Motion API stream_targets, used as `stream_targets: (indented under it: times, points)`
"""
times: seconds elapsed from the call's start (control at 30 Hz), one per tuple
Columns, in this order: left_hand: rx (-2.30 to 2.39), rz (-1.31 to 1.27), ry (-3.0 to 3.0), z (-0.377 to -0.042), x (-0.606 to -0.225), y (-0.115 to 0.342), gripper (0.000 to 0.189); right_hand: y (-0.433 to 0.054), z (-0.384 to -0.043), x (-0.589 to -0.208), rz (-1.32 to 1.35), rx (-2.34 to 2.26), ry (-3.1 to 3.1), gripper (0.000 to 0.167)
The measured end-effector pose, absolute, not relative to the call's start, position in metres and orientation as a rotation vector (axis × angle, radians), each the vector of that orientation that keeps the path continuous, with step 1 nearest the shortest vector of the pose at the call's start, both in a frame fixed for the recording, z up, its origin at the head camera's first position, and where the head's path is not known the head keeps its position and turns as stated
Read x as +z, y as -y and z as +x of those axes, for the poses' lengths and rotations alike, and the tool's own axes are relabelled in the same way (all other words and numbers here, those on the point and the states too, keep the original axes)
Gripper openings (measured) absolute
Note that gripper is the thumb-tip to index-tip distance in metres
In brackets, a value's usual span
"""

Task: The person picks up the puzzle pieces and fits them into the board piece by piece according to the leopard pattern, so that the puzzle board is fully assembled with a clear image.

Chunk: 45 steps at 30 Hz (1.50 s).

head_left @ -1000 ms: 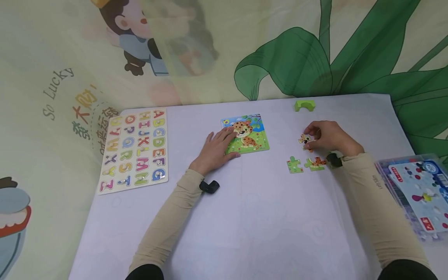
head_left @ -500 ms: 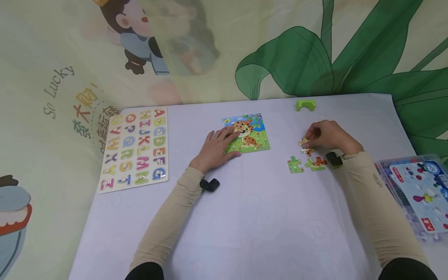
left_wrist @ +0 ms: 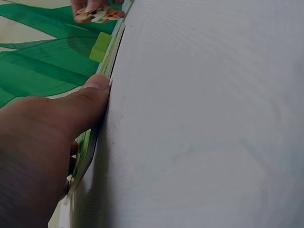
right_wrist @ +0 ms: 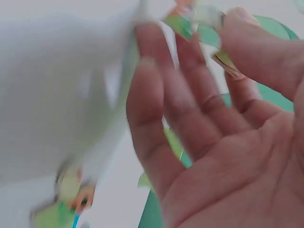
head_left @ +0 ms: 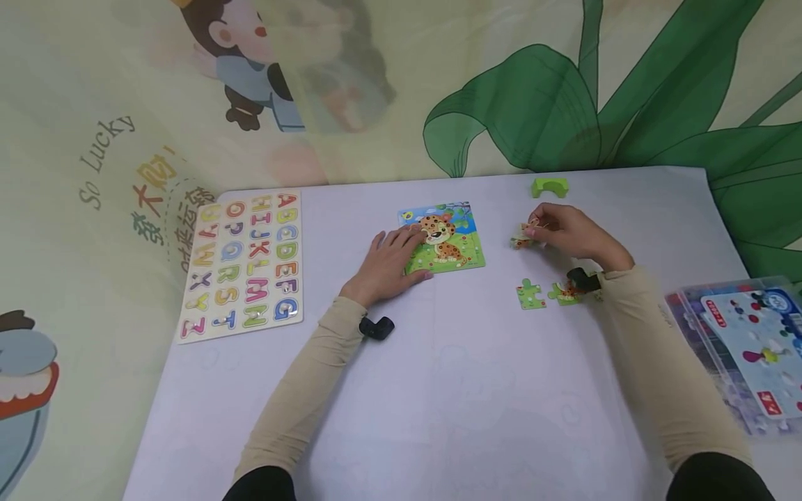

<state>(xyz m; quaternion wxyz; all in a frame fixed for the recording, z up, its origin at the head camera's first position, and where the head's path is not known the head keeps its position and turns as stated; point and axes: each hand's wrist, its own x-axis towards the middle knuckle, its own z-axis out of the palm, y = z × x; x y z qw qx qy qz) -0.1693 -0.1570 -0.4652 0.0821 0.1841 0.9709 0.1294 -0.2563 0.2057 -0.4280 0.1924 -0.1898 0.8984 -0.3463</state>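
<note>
My left hand (head_left: 388, 263) rests flat on the left part of a leopard picture puzzle (head_left: 457, 245), its fingers extended and covering that side. In the left wrist view, the thumb (left_wrist: 92, 95) lies along the puzzle's edge. Off to the right, my right hand (head_left: 573, 233) pinches a small jigsaw piece (head_left: 521, 241) between thumb and fingertips, held over the table. The right wrist view shows this orange and green piece (right_wrist: 182, 23) at the fingertips, partly hidden by the thumb. Below that hand lie a green jigsaw piece (head_left: 531, 295) and a leopard-patterned piece (head_left: 562, 295), partly covered by the wrist camera.
An alphabet board (head_left: 241, 268) with knobbed letters lies at the table's left. A green arch block (head_left: 549, 187) stands near the back edge. A clear plastic box (head_left: 745, 348) with a printed sheet sits at the right. A printed cloth hangs behind.
My right hand has picked up the jigsaw piece that was by its fingertips and moved it left, toward the puzzle. My left hand stays in place.
</note>
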Motion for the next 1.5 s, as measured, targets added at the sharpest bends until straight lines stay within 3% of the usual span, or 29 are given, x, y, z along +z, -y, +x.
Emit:
stream_targets:
  times: [0.5, 0.83, 1.5]
  points:
    - [0.371, 0.592, -2.896, -0.171, -0.465, 0.158, 0.076, -0.136, -0.265, -0.439, -0.493, -1.329, -2.411, 0.045]
    - [0.377, 0.581, -2.893, -0.173, -0.464, 0.158, 0.075, -0.109, -0.267, -0.443, -0.657, -1.211, -2.392, 0.057]
    - [0.413, 0.549, -2.891, -0.171, -0.466, 0.157, 0.077, -0.075, -0.263, -0.448, -0.716, -1.134, -2.447, 0.049]
